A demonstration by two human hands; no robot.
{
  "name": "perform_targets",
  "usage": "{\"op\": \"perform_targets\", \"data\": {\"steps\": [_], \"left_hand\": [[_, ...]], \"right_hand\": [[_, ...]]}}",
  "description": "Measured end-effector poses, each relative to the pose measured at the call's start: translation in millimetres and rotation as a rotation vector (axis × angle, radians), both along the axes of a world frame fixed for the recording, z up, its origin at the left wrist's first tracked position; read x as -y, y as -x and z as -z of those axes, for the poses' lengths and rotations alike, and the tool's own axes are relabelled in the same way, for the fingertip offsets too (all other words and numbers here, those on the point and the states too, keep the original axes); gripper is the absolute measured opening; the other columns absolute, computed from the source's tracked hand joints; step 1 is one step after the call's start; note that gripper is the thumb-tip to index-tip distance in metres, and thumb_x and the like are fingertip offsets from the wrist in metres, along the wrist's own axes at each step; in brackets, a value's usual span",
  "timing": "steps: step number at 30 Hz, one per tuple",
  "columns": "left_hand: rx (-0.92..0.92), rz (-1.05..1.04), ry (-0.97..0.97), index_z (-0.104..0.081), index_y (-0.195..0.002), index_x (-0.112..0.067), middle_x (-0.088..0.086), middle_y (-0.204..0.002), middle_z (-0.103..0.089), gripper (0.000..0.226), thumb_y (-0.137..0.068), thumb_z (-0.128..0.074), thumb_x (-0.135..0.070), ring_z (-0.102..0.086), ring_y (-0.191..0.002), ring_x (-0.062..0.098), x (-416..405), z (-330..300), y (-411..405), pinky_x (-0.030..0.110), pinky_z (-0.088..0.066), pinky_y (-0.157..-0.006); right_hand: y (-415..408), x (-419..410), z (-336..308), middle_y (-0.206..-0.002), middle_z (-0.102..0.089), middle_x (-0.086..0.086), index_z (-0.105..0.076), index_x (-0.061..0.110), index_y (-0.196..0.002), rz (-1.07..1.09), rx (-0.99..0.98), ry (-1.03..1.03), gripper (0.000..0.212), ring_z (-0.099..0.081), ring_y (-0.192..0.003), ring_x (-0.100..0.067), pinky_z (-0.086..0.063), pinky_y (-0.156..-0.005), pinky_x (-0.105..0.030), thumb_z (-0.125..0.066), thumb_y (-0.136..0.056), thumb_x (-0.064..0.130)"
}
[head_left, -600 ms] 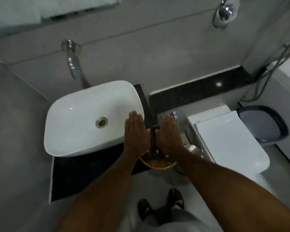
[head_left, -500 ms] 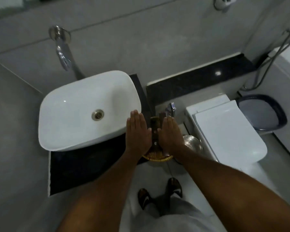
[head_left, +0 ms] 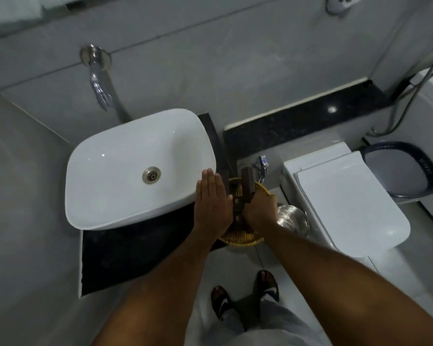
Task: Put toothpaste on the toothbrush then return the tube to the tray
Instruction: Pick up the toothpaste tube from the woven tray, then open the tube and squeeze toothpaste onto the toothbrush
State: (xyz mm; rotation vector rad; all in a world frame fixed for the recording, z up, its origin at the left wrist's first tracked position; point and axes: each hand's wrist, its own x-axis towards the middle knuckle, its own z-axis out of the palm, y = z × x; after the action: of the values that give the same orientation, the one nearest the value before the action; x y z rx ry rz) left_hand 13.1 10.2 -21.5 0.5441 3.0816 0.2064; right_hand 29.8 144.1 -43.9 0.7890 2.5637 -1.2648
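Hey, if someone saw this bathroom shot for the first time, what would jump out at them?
The big white basin at centre left, under a chrome wall tap. Just right of it, the left hand lies flat while the right hand closes on a dark tube over a woven tray.

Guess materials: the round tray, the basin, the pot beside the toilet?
Tray: woven cane or wicker, by its yellow ribbed weave. Basin: glossy white, likely glazed ceramic, with sharp highlights. Pot: shiny silver, probably steel, with mirror-like reflections.
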Motion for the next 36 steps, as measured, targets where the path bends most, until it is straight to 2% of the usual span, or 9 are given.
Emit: {"op": "perform_targets", "data": {"steps": [3,8,10,14,17,21,27,32,36], "left_hand": [[-0.061,-0.001,-0.043,-0.026,-0.149,0.006,0.030,-0.158,-0.025,0.067,-0.099,-0.027,-0.038,-0.020,-0.149,0.043,2,-34,32,0.052,-0.021,-0.122],[-0.359,0.078,-0.051,-0.040,-0.142,0.010,0.033,-0.150,-0.039,0.052,-0.099,-0.040,-0.019,-0.034,-0.143,0.045,32,-153,124,0.053,-0.024,-0.120],[-0.361,0.070,-0.006,-0.049,-0.137,0.001,0.027,-0.146,-0.049,0.044,-0.098,-0.043,-0.018,-0.041,-0.140,0.039,53,-219,155,0.045,-0.025,-0.118],[-0.336,-0.023,-0.029,-0.062,-0.098,-0.012,0.017,-0.102,-0.071,0.019,-0.089,-0.045,-0.014,-0.063,-0.093,0.040,98,-351,182,0.040,-0.046,-0.075],[-0.312,-0.031,0.029,-0.070,-0.102,-0.008,0.016,-0.106,-0.073,0.028,-0.088,-0.045,-0.006,-0.064,-0.098,0.035,130,-435,183,0.040,-0.052,-0.083],[-0.259,-0.061,0.077,-0.076,-0.108,-0.014,0.004,-0.113,-0.074,0.027,-0.092,-0.054,-0.008,-0.063,-0.102,0.019,166,-515,172,0.029,-0.048,-0.086],[-0.211,-0.121,0.022,-0.071,-0.118,-0.016,0.001,-0.111,-0.075,0.031,-0.090,-0.060,-0.008,-0.069,-0.101,0.016,195,-568,151,0.034,-0.057,-0.087],[-0.409,-0.170,0.011,-0.074,-0.105,-0.013,0.001,-0.094,-0.068,0.029,-0.085,-0.056,-0.004,-0.065,-0.080,0.015,200,-570,148,0.019,-0.049,-0.059],[-0.551,-0.263,-0.453,-0.075,-0.084,-0.006,0.007,-0.078,-0.070,0.023,-0.084,-0.052,-0.005,-0.068,-0.068,0.022,201,-568,147,0.030,-0.061,-0.056]], "right_hand": [[24,-2,-34,-0.069,-0.062,0.009,-0.057,0.024,-0.074,-0.075,-0.075,0.008,0.015,-0.064,-0.069,-0.014,-0.041,-0.055,-0.020,-0.064,-0.086,0.019],[92,26,-126,-0.090,-0.070,-0.002,-0.066,0.013,-0.103,-0.238,-0.406,0.040,0.021,-0.067,-0.082,-0.023,-0.052,-0.073,-0.032,-0.065,-0.082,0.015],[117,49,-171,-0.093,-0.073,-0.003,-0.067,0.017,-0.106,-0.289,-0.560,0.089,0.025,-0.067,-0.081,-0.021,-0.052,-0.073,-0.028,-0.066,-0.081,0.016],[157,97,-257,-0.075,-0.065,0.017,-0.069,0.023,-0.104,-0.355,-0.746,0.242,0.026,-0.060,-0.066,0.007,-0.041,-0.060,-0.001,-0.069,-0.080,0.014],[173,127,-306,-0.069,-0.064,0.023,-0.071,0.026,-0.101,-0.430,-0.844,0.315,0.026,-0.059,-0.065,0.016,-0.041,-0.057,-0.001,-0.069,-0.081,0.009],[185,157,-353,-0.087,-0.071,0.009,-0.070,0.022,-0.115,-0.535,-0.923,0.357,0.036,-0.064,-0.073,0.002,-0.043,-0.062,0.001,-0.067,-0.084,0.005],[196,190,-392,-0.107,-0.067,-0.007,-0.061,0.022,-0.131,-0.640,-0.989,0.343,0.041,-0.065,-0.092,-0.019,-0.052,-0.071,-0.015,-0.055,-0.094,0.006],[192,216,-409,-0.120,-0.058,-0.012,-0.051,0.012,-0.139,-0.493,-1.079,0.324,0.038,-0.056,-0.105,-0.023,-0.052,-0.081,-0.028,-0.044,-0.102,0.014],[182,227,-417,-0.128,-0.039,-0.004,-0.037,0.016,-0.144,-0.444,-1.197,0.154,0.061,-0.044,-0.111,-0.017,-0.053,-0.087,-0.031,-0.059,-0.093,0.040]]}}
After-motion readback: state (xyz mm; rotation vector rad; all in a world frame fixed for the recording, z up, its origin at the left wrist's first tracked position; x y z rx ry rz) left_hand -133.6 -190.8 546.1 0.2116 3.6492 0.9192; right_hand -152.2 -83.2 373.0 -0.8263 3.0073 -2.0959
